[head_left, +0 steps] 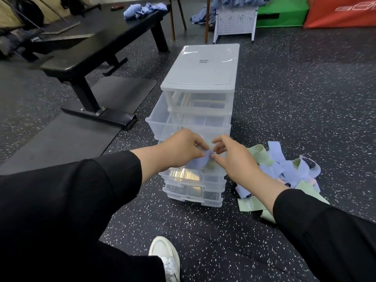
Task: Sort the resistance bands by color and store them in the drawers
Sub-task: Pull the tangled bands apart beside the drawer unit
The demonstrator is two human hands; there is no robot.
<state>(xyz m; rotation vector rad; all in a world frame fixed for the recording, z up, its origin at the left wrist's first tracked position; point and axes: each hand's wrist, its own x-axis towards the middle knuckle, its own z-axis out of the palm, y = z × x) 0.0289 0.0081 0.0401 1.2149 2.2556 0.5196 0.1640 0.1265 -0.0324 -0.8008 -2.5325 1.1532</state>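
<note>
A clear plastic drawer unit (200,84) stands on the floor in front of me. Its second drawer (162,124) is pulled out, and a lower drawer is also out, mostly hidden under my hands. My left hand (181,150) and my right hand (234,157) both pinch a folded lavender band (200,162) above that lower drawer. A green band (211,165) shows just beneath it. A loose pile of lavender, green and pink bands (284,171) lies on the floor to the right of the unit.
A black weight bench (85,58) stands to the left with a black mat (67,135) under it. My white shoe (165,255) is near the bottom. A white pegboard stand (235,23), green and red pads and blue cloths sit at the back.
</note>
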